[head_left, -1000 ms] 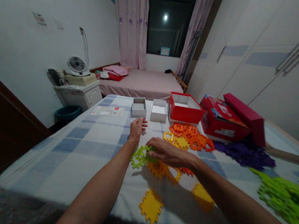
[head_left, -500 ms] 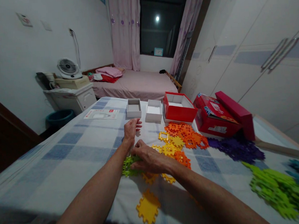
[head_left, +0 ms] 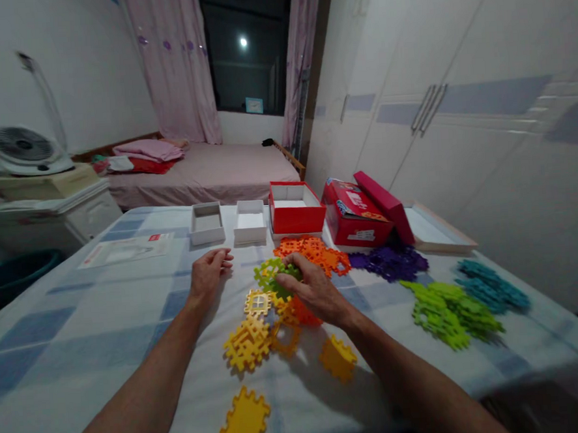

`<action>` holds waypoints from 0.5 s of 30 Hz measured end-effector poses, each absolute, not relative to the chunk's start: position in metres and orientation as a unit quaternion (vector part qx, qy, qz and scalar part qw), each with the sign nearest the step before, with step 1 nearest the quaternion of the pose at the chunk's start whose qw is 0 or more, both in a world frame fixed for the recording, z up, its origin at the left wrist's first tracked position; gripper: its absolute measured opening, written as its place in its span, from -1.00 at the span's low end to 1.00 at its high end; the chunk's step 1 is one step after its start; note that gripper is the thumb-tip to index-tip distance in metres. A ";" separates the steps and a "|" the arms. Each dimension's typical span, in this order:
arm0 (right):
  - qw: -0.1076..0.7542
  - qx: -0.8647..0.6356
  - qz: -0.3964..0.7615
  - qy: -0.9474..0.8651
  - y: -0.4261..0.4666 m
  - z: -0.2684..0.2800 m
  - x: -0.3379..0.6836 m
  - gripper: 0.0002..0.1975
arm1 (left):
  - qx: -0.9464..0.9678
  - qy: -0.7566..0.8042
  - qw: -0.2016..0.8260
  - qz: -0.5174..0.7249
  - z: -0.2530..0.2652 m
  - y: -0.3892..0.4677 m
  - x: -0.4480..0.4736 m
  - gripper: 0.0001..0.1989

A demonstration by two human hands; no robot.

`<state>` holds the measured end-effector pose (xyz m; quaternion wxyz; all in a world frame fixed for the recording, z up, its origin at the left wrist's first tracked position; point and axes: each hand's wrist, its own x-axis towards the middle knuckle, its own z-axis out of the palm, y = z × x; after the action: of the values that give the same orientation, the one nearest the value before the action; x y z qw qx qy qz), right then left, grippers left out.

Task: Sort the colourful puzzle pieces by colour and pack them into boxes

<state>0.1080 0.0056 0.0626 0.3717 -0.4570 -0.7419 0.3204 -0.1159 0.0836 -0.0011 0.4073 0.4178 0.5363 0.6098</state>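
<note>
Green interlocking plastic pieces (head_left: 273, 275) with notched edges are gripped in my right hand (head_left: 313, 287), thumb and fingers closed on them, above the middle of the table. Just in front of that hand, orange pieces (head_left: 303, 247) lie in a pile. Beneath and nearer to me are scattered yellow pieces (head_left: 248, 344), some framed like windows. My left hand (head_left: 210, 273) rests by the cloth to the left with loosely bent fingers apart, holding nothing. A single yellow square piece (head_left: 245, 422) lies closest to me.
Shallow grey and white box trays (head_left: 251, 233), an open red box (head_left: 296, 217) and a red carton (head_left: 355, 222) line the far edge. Purple (head_left: 394, 262), green (head_left: 454, 314) and teal pieces (head_left: 493, 285) form piles on the right. A printed sheet (head_left: 124, 250) lies left.
My right hand has lifted the green pieces off the near middle and carried them right, toward the orange pile. The view has turned right. My left hand remains empty.
</note>
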 end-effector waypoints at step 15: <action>0.209 -0.728 -0.037 -0.652 -0.070 0.014 0.315 -0.73 | 0.514 0.554 0.368 0.542 -0.011 0.082 -0.113 -0.65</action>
<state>0.3147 -0.0699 0.0141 0.2085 -0.7277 -0.6524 -0.0365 -0.1126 0.0821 -0.0106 0.3684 0.5136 0.5541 0.5418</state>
